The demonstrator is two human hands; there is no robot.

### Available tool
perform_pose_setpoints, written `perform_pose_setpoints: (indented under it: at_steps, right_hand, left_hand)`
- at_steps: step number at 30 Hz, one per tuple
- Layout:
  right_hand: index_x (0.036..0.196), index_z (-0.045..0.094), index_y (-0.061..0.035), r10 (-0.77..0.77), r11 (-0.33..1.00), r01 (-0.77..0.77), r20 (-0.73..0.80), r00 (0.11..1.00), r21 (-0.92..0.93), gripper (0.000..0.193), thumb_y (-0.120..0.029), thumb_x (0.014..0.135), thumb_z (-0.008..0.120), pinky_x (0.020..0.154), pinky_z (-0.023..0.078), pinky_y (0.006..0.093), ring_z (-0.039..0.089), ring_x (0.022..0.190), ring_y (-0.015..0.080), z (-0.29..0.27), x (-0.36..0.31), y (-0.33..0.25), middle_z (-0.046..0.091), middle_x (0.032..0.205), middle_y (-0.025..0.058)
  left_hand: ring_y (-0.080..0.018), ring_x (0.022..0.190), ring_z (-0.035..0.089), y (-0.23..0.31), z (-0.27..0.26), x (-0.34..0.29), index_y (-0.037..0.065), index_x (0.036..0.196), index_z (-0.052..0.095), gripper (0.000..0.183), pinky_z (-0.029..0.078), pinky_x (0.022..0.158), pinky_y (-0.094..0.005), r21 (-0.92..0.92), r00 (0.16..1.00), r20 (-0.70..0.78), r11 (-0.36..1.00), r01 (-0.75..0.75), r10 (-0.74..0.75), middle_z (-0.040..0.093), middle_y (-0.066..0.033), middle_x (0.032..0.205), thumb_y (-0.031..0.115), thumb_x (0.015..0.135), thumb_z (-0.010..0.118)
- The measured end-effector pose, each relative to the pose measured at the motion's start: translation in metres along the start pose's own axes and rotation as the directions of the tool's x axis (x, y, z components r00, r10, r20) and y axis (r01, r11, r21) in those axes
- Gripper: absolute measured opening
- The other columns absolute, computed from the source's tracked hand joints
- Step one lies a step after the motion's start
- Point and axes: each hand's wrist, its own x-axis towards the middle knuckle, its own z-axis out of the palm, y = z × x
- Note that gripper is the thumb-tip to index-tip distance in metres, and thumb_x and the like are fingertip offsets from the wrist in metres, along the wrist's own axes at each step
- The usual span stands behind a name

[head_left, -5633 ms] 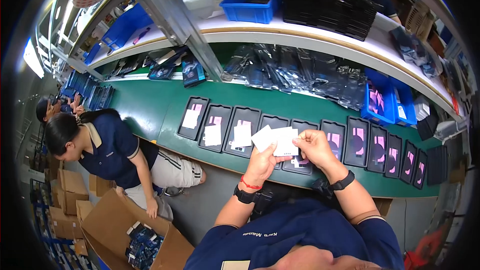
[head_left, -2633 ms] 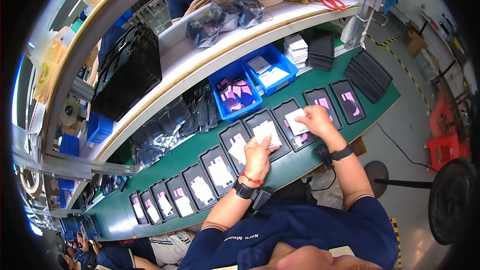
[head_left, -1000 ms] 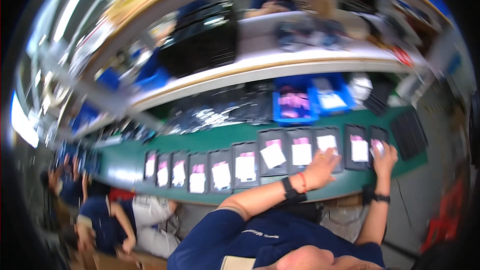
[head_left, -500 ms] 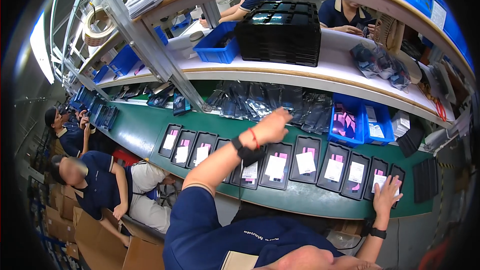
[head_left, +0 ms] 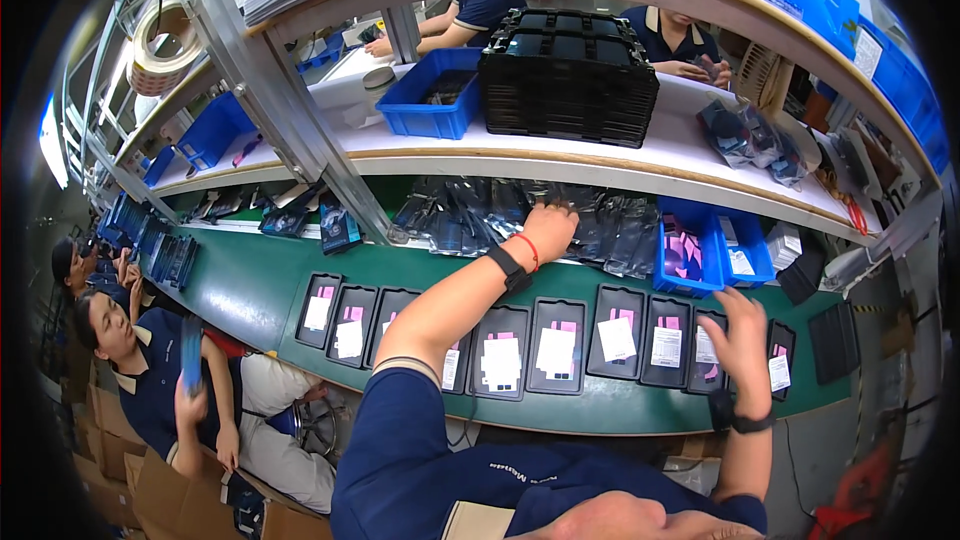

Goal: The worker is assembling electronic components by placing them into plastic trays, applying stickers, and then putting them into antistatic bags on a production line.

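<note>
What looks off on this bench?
One white card lies tilted in its black tray, left of the blue bin of pink pieces; the next card rightward sits squarer. I see no spill or damage.

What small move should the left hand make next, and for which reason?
Probably the left hand should pinch one of the bags and lift it toward the trays: the hand is at the bags, and the trays in view show cards and pink pieces but no bag.
</note>
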Motion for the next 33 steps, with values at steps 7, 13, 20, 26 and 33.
perform_pose_setpoints:
  at_steps: [7,13,20,26,33]
  right_hand:
    - [0.127,0.044,0.0011,-0.464,0.879,0.476,0.270,0.843,0.025,0.062,-0.008,0.069,0.065,0.101,0.035,0.0422,0.042,0.122,0.0348,0.105,0.140,-0.105,0.045,0.129,0.0234]
    - [0.136,0.026,-0.0027,-0.364,0.916,0.399,0.517,0.775,0.047,0.085,-0.003,0.061,0.064,0.107,0.027,0.0456,0.032,0.129,0.0355,0.176,0.208,-0.136,0.034,0.137,0.0224]
    - [0.125,0.044,0.0007,-0.530,0.834,0.551,0.316,0.787,0.029,0.058,0.006,0.067,0.047,0.089,0.045,0.0436,0.054,0.102,0.0410,0.168,0.207,-0.117,0.055,0.111,0.0283]
    - [0.081,0.055,-0.0016,-0.715,0.689,0.710,-0.023,0.698,0.148,0.015,0.002,0.067,0.053,0.056,0.048,0.0439,0.061,0.064,0.0375,0.118,0.145,-0.222,0.060,0.068,0.0184]
    - [0.068,0.055,-0.0046,-0.805,0.589,0.808,-0.087,0.586,-0.012,0.006,-0.009,0.064,0.057,0.049,0.049,0.0322,0.059,0.060,0.0220,0.218,0.047,-0.417,0.057,0.064,0.0086]
  left_hand:
    - [-0.0244,0.083,0.056,-0.015,-0.056,-0.102,0.006,0.097,0.064,0.027,0.042,0.071,-0.0355,-0.133,0.925,-0.378,0.988,-0.083,0.027,0.060,-0.0053,0.085,0.007,0.071,0.058]
    - [-0.0261,0.082,0.065,-0.074,-0.087,-0.270,0.006,0.090,0.068,0.024,0.051,0.070,-0.0350,-0.150,0.765,-0.585,0.963,0.223,-0.268,0.067,-0.0097,0.089,0.000,0.069,0.059]
    - [-0.0243,0.092,0.063,-0.161,-0.033,-0.403,0.010,0.096,0.068,0.030,0.047,0.079,-0.0358,-0.073,0.774,-0.454,0.884,0.462,-0.442,0.066,-0.0094,0.098,-0.002,0.072,0.055]
    - [-0.0282,0.125,0.042,-0.164,-0.005,-0.439,0.014,0.123,0.054,0.046,0.029,0.103,-0.0498,-0.236,0.739,-0.119,0.742,0.628,-0.663,0.050,-0.0116,0.130,0.014,0.078,0.061]
    - [-0.0315,0.135,0.024,-0.163,0.014,-0.432,0.009,0.128,0.050,0.051,0.013,0.107,-0.0566,-0.376,0.717,-0.062,0.682,0.628,-0.694,0.038,-0.0121,0.140,0.038,0.086,0.053]
